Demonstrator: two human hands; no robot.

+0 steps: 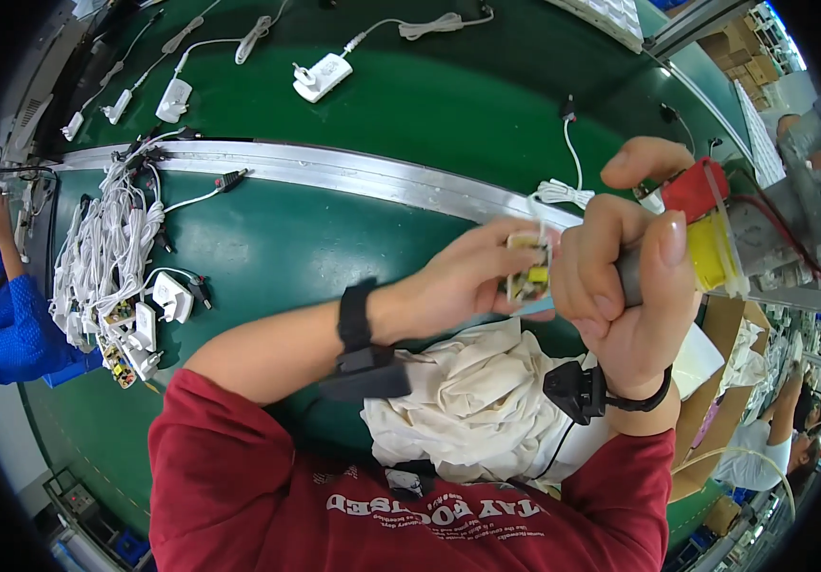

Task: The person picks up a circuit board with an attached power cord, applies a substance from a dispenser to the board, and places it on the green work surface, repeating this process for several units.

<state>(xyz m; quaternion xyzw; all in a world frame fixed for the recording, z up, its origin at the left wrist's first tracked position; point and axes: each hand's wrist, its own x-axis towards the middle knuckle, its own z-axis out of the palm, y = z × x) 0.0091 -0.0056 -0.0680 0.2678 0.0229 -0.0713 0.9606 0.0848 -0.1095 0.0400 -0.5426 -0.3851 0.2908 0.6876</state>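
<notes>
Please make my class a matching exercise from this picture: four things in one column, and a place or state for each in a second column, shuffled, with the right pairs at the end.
Things
1. Circuit board
2. Yellow-and-red device
3. Cloth
4. Heap of white cables

Places and states
A. Off-white and crumpled
B. Gripped in the right hand
C. On the green work surface, at the left
D. Held by the left hand

Right pairs: 1-D, 2-B, 3-A, 4-C
</notes>
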